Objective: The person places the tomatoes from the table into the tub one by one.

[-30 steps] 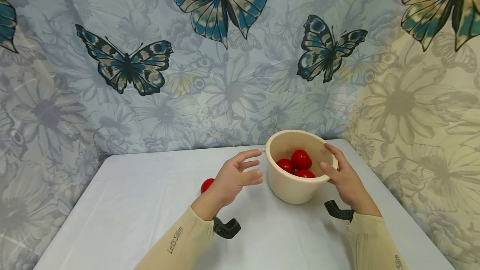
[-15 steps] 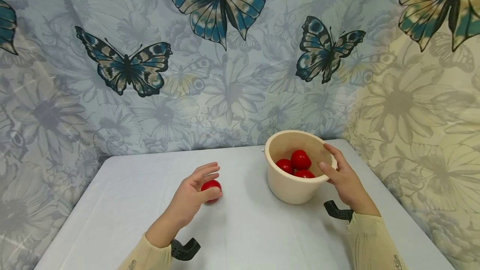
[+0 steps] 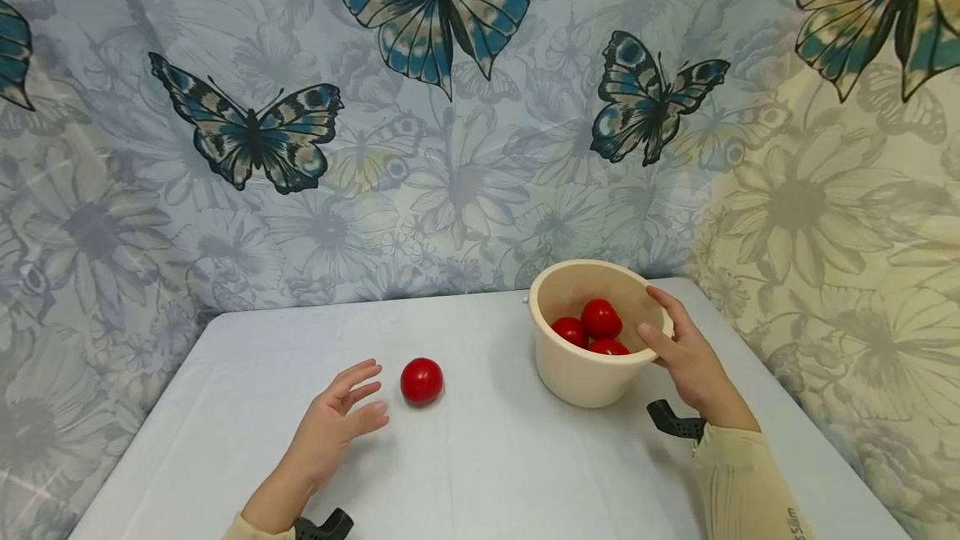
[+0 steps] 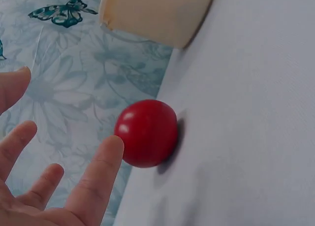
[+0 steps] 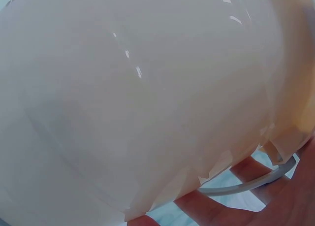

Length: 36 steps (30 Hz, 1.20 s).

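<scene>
A smooth, round red tomato rests on the white table, left of a cream plastic bucket. My left hand is just left of that tomato, fingers spread and slightly bent, holding nothing. In the left wrist view the thumb tip overlaps the tomato's edge, but the head view shows a gap between them. With my right hand I grip the bucket's right rim, thumb inside and fingers outside. Several red tomatoes lie in the bucket. Up close, the right wrist view is filled by the bucket's wall.
A thin grey bucket handle passes by my right fingers. Behind the table hangs a cloth backdrop with butterflies and flowers. The bucket stands close to the table's back right corner.
From beside the bucket, my left hand has swung left and towards me, passing over the lone tomato, which is now fully visible. My right hand and the bucket have stayed put.
</scene>
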{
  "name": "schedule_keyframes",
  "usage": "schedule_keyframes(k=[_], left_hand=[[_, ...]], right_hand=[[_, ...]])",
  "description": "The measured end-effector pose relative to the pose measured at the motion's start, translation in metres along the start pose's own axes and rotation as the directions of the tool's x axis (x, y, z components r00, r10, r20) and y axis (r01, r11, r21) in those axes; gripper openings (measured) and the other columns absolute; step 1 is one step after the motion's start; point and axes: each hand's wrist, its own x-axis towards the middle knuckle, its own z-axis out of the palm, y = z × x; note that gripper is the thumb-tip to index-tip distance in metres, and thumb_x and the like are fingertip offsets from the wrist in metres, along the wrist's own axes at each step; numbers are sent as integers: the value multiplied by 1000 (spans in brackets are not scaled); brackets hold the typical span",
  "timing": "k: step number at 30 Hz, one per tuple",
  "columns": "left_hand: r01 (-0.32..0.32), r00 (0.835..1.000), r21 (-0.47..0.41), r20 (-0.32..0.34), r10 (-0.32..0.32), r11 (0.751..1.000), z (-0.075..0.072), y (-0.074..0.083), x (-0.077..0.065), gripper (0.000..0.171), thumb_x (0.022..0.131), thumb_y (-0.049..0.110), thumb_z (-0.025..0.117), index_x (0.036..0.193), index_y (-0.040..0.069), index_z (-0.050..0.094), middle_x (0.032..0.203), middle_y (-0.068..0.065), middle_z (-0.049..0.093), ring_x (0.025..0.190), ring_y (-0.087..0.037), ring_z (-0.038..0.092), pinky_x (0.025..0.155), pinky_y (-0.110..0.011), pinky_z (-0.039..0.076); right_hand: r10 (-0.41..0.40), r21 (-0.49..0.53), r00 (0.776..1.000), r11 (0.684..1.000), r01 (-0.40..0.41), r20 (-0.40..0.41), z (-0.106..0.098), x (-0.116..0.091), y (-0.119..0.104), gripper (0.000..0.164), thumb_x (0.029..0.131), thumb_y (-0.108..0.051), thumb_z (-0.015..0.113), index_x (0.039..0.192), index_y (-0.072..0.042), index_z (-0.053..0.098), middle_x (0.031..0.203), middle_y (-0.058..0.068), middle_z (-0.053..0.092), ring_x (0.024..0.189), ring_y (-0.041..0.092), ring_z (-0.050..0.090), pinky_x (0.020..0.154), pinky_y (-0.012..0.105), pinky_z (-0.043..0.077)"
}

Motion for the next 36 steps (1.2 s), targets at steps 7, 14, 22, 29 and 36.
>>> schedule_keyframes(k=[7, 14, 22, 29, 36], left_hand=[[63, 994, -28, -92, -65, 998, -8, -18, 3, 61, 90, -6, 68, 146, -5, 43, 154, -16, 31, 136, -42, 35, 88, -48, 56], [116, 981, -35, -150, -120, 993, -12, -32, 10, 61, 92, -4, 67, 147, -2, 42, 149, -24, 36, 132, -41, 42, 87, -47, 56], [166, 975, -8, -146, -165, 986, -13, -39, 13, 63, 92, -1, 69, 149, 3, 43, 153, -19, 31, 137, -38, 37, 88, -45, 56], [164, 980, -14, -110, -165, 986, -12, -42, 20, 67, 91, -2, 71, 151, 6, 41, 156, -17, 26, 140, -39, 33, 88, -47, 56], [151, 986, -15, -64, -152, 988, -8, -45, 33, 72, 88, -2, 73, 151, 8, 41, 161, -7, 16, 142, -37, 28, 89, -47, 55]], right_hand=[[4, 3, 1000, 1000, -4, -3, -1, 0, 1, 68, 105, -22, 52, 161, -17, 13, 160, 21, 11, 133, 48, 35, 84, 19, 51], [1, 4, 1000, 1000, -1, -2, 0, 2, 0, 68, 105, -22, 52, 161, -17, 13, 160, 21, 12, 133, 49, 34, 84, 19, 50], [3, -1, 1000, 1000, -3, 4, 0, 2, -1, 68, 105, -22, 53, 161, -17, 13, 159, 21, 13, 133, 49, 35, 87, 21, 51], [3, -1, 1000, 1000, -3, 4, 0, 0, -1, 68, 105, -22, 52, 161, -16, 12, 159, 21, 14, 133, 49, 36, 88, 22, 51], [0, -9, 1000, 1000, 0, 4, 0, 0, 0, 69, 105, -22, 52, 161, -16, 12, 160, 21, 13, 133, 49, 36, 85, 19, 50]])
